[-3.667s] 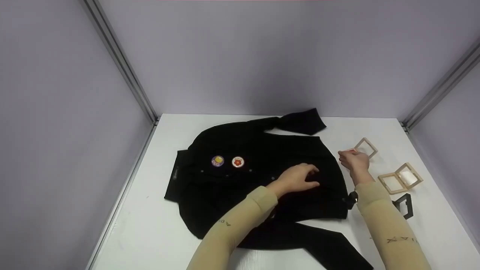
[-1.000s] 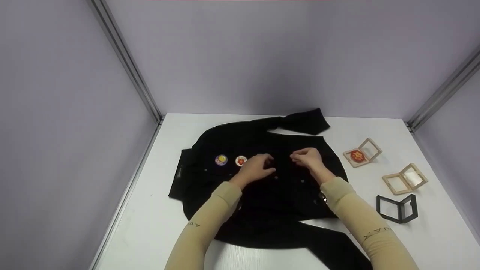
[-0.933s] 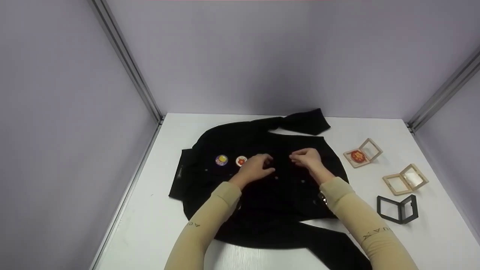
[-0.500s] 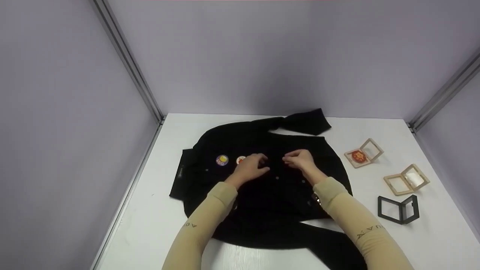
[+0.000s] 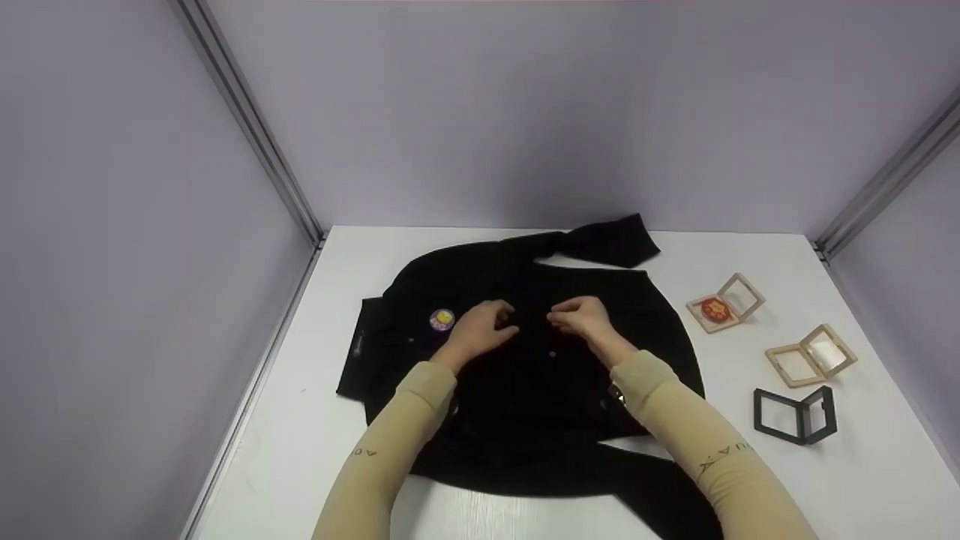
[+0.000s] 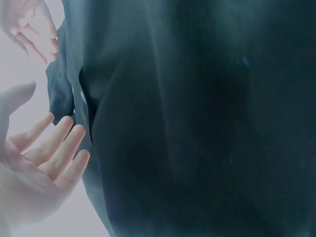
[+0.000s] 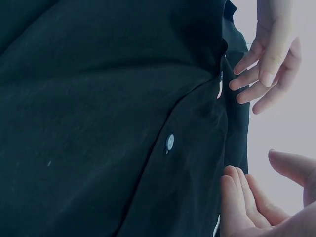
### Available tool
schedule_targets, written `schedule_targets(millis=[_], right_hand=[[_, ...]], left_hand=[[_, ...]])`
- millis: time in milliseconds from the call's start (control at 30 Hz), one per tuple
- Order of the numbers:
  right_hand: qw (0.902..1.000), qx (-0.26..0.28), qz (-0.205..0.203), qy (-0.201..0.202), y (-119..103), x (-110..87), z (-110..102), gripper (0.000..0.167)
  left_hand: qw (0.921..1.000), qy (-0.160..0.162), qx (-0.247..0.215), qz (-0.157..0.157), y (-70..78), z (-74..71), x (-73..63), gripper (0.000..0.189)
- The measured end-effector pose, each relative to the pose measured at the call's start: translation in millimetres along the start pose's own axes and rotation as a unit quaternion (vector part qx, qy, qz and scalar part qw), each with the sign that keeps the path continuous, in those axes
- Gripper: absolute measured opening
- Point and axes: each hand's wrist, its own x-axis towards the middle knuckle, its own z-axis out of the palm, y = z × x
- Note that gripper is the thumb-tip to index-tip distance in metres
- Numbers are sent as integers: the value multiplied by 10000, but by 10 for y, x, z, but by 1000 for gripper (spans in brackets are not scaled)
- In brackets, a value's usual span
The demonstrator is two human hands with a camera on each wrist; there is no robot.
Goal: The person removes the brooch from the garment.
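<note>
Facing off over the black shirt [image 5: 510,435] spread across the table [image 5: 285,465], left hand [image 5: 478,328] and right hand [image 5: 587,321] show fingers parted from thumbs, purple badge [image 5: 442,320] just beside the left!

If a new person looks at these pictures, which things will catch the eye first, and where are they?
The black button-up shirt dominates, spread across the white table, with the left hand and right hand over its middle. Against it, a round purple-and-yellow badge stands out toward the collar, left of both hands in the head view. On the right, a red badge lies in the farther wooden display frame.
</note>
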Motion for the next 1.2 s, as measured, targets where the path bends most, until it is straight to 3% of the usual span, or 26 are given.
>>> schedule_targets(millis=[433, 667, 900, 1200], right_hand=[[9999, -79, -55, -80, -88, 48, 282, 32], [9998, -183, -66, 3, -112, 91, 425, 31], [9996, -162, -242, 48, -95, 116, 569, 34], [9972, -497, -519, 183, -68, 150, 722, 30]], left_hand=[[9995, 238, -132, -151, -212, -129, -70, 40], [9980, 429, 266, -393, -267, -212, -78, 38], [9971, 521, 309, -453, -330, -235, -91, 36], [9949, 434, 450, -797, -385, -223, -98, 40]])
